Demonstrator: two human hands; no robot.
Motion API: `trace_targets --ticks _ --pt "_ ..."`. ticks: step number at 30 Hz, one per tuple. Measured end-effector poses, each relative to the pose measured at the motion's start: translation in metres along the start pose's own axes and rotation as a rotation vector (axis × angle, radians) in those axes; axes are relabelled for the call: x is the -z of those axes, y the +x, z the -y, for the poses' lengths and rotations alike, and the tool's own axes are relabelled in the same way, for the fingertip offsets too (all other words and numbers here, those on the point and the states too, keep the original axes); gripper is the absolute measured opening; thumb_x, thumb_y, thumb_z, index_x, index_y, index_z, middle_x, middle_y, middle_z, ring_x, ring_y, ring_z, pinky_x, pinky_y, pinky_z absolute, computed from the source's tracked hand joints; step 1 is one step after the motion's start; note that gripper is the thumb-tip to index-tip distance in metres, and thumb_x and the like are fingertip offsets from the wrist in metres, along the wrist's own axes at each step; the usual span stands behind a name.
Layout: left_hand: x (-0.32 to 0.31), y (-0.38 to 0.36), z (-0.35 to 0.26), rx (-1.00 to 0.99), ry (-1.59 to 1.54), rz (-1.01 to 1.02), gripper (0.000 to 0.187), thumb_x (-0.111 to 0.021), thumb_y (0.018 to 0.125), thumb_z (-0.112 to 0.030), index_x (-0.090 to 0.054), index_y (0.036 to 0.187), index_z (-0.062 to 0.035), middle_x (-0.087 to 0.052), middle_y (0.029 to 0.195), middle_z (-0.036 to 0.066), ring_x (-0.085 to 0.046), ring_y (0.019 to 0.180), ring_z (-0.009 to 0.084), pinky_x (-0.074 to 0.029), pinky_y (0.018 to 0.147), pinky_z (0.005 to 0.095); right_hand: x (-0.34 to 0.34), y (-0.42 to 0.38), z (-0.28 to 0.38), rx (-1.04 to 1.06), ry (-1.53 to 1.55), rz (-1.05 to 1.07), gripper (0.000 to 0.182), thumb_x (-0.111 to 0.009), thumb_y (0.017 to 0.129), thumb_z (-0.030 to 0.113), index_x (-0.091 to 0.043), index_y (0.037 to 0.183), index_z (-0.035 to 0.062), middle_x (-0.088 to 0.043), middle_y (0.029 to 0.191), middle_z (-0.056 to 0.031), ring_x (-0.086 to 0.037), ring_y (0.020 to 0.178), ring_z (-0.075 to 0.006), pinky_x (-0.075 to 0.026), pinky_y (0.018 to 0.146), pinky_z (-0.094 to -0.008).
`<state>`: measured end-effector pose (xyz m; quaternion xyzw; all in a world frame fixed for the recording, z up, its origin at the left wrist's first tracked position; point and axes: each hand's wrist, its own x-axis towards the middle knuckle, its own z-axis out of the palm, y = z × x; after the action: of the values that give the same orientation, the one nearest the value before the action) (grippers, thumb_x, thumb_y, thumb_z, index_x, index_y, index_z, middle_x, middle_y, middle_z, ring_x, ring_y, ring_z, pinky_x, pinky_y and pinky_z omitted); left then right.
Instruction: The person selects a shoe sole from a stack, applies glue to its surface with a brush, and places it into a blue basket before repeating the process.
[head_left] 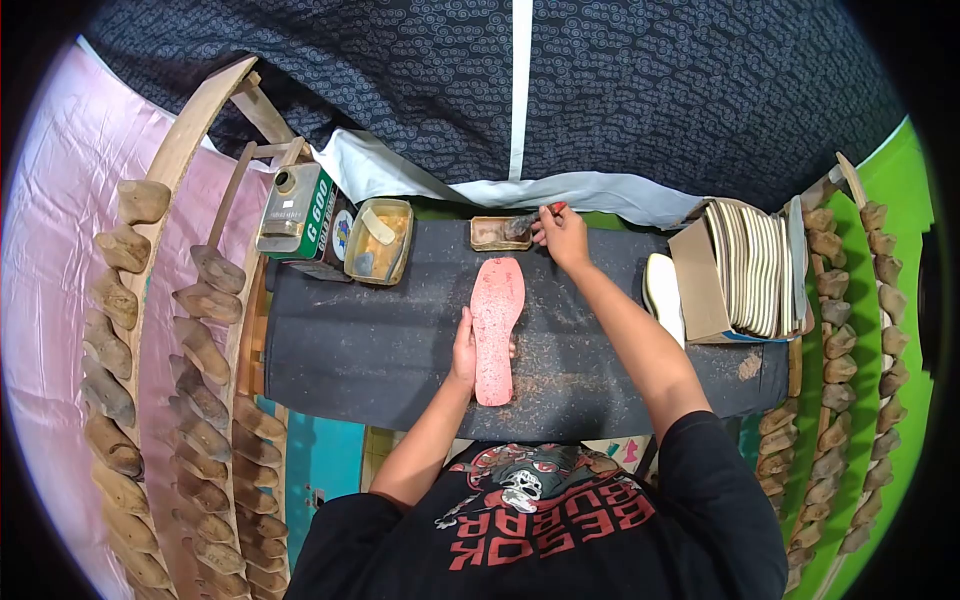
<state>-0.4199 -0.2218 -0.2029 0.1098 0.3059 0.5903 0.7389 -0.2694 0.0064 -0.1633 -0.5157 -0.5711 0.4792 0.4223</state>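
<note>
My left hand (464, 350) is closed around the narrower middle of a pink speckled shoe sole (494, 325), held over the table with its wide end pointing away from me. My right hand (563, 238) grips the red handle of a small brush (522, 224). The brush's dark end dips into a small shallow box (487, 234) at the back of the table. What exactly lies in that box is too small to make out.
Brown crumbs litter the dark-covered table (330, 350). Back left stand a glue can (300, 215) and a tub (380, 240). At right, a cardboard box (700, 285) holds several soles beside a white sole (665, 295). Racks of wooden shoe lasts (205, 350) flank both sides.
</note>
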Motion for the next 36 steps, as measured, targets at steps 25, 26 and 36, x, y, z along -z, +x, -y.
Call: trace_targets --ticks 25,26,36 --pt "-0.008 -0.002 0.015 0.561 -0.033 0.338 0.064 -0.039 0.102 -0.055 -0.060 0.126 0.0010 -0.070 0.089 0.020 -0.071 0.069 0.0314 -0.060 0.064 0.0427 0.079 -0.143 0.013 -0.584 0.642 0.656 0.100 -0.021 0.093 0.084 -0.051 0.143 0.0025 -0.065 0.128 -0.0151 -0.062 0.122 -0.0249 -0.054 0.098 -0.0439" --pt "-0.012 -0.003 0.018 0.579 -0.020 0.304 0.062 -0.040 0.102 -0.052 -0.060 0.125 0.0016 -0.070 0.088 0.021 -0.071 0.070 0.0310 -0.061 0.064 0.0412 0.084 -0.149 0.012 -0.602 0.615 0.658 0.100 -0.022 0.092 0.084 -0.053 0.142 0.0035 -0.067 0.125 -0.0144 -0.066 0.116 -0.0247 -0.058 0.090 -0.0420" --pt "-0.014 0.000 0.037 0.696 0.205 0.404 0.057 -0.045 0.102 -0.044 -0.052 0.137 0.0003 -0.069 0.105 0.021 -0.072 0.079 0.0321 -0.062 0.069 0.0426 0.140 -0.164 0.012 -0.813 0.220 0.918 0.096 -0.024 0.094 0.081 -0.049 0.143 0.0028 -0.071 0.115 -0.0166 -0.075 0.082 -0.0278 -0.060 0.050 -0.0322"
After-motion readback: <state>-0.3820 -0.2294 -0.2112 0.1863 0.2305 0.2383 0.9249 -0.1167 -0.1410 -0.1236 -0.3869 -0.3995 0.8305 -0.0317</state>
